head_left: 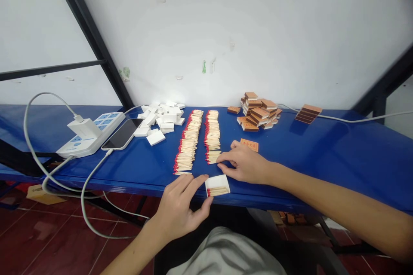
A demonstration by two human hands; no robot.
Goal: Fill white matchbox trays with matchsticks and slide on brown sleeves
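Note:
My left hand [182, 202] grips a small white matchbox tray [216, 179] by its left end, between thumb and fingers. Several red-tipped matches lie along the near side of the tray. My right hand [247, 163] pinches at the near end of the right-hand row of matches [212, 135], thumb and index finger at the plain stick ends. Left of it runs a second, longer row of matches [189, 144], red heads to the left. Just behind my right hand lies an orange matchbox sleeve [251, 144], partly covered by the hand.
White matchbox trays [167, 117] are heaped at the back left, beside a phone [123, 134] and a power strip [109, 122] with cables. Orange matchboxes [260, 114] are piled at the back right. A striped brown sleeve [308, 114] stands farther right, near a white cable.

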